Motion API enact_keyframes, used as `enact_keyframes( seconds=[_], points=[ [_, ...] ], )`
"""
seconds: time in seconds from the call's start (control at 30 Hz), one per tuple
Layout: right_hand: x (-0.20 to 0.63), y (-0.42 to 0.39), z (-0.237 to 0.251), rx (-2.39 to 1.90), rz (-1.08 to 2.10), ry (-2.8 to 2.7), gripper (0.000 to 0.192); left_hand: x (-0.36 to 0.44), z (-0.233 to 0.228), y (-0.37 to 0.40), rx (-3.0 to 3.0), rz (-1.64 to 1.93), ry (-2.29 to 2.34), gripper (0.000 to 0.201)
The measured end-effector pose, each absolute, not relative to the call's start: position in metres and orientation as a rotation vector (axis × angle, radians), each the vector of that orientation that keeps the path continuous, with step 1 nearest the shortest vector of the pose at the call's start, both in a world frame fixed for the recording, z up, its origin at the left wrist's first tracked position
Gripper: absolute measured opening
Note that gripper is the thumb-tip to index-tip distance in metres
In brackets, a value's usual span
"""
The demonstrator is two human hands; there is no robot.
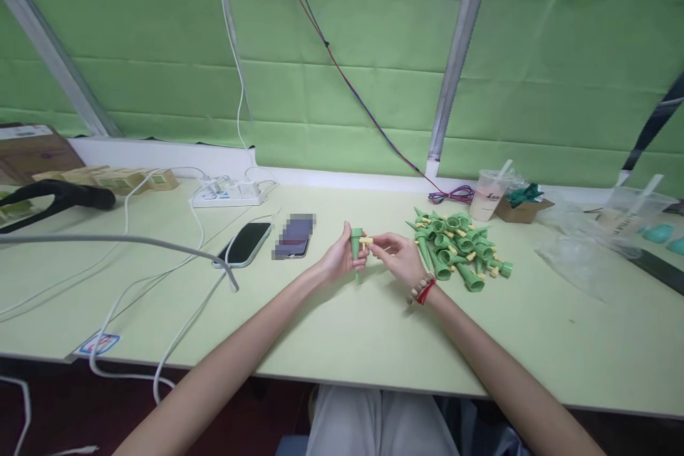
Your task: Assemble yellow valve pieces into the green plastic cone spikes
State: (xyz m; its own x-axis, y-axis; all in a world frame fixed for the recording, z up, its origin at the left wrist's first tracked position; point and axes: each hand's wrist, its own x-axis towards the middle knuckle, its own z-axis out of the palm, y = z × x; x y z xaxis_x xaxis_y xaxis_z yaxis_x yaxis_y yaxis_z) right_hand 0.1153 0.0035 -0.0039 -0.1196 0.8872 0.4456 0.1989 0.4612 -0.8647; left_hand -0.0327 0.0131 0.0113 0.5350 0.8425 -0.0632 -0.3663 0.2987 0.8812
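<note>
Green blinds (320,121): across the far side at 12 o'clock, reckoning from the hands, with 6 o'clock at the person's lap.
Bench (320,328): pale-topped, running below the blinds and under everything handled.
Pile of green cones (447,256): at 3 o'clock, just beside the right hand, heaped at many angles, with small yellow fittings among them.
Power strip (227,196): white, plugs in it, at 10 o'clock.
Black-screened phone (249,244): flat at 9 o'clock; a second phone (296,235), partly pixelated, lies nearer the left hand.
Drink cup (485,201): at 2 o'clock behind the pile, a straw in it.
Right hand (400,256): fingers closed to a pinch on the yellow fitting; beads and a red band at the wrist.
Left hand (338,256): fingers curled closed around the held cone, thumb uppermost.
Held cone (356,235): green, between the hands above the bench, wide end towards 12, point towards 6.
Yellow fitting (366,240): at the cone's 3 o'clock side; how firmly seated, I cannot tell.
</note>
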Motion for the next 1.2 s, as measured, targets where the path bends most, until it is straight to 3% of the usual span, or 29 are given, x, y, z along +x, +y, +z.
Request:
enact_keyframes(
  seconds=[0.3,0.5,0.7,0.93,1.03,1.2],
  points=[
    [0.112,-0.004,-0.007,-1.009,0.782,-1.766,0.047,-0.028,0.007,0.011,1.163,0.851,0.653,0.054],
    [0.119,-0.005,-0.004,-1.047,0.472,-2.004,0.026,-0.034,0.013,0.009,1.206,0.841,0.785,0.058],
    [0.113,-0.005,-0.013,-1.020,0.407,-2.022,0.029,-0.031,-0.001,0.009,1.357,0.705,0.836,0.059],
    [0.094,-0.007,-0.019,-0.925,1.258,-1.635,0.054,-0.030,0.008,-0.004,1.520,1.033,0.786,0.042],
    [0.099,-0.008,-0.014,-0.934,0.995,-1.714,0.054,-0.031,0.014,-0.005,1.421,1.060,0.806,0.046],
    [0.113,-0.009,-0.006,-1.042,0.596,-1.916,0.032,-0.031,0.018,0.000,1.312,0.962,0.813,0.051]
  ],
)
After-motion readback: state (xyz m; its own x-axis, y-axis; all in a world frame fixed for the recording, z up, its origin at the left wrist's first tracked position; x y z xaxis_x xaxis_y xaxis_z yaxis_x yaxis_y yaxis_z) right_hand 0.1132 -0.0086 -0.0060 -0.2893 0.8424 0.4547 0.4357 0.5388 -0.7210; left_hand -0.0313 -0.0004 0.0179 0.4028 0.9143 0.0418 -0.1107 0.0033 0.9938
